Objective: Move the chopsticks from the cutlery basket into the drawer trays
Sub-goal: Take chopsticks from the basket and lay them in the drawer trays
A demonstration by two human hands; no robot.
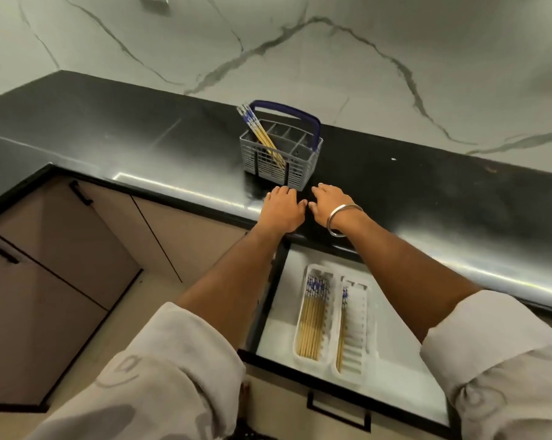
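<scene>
Partly hidden chopsticks (pixel 262 134) in basket (pixel 281 157), fingertips blurred

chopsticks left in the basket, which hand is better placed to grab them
Left, probably. The chopsticks lean toward the left end of the cutlery basket, and the left hand rests on the counter nearer that end; the right hand sits further right.

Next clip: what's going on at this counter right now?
A person is moving chopsticks from a grey cutlery basket into white trays in an open drawer. Both the left hand and right hand rest empty on the black countertop just before the basket. A few chopsticks remain in it. The left tray holds many; the right tray holds very few.
</scene>
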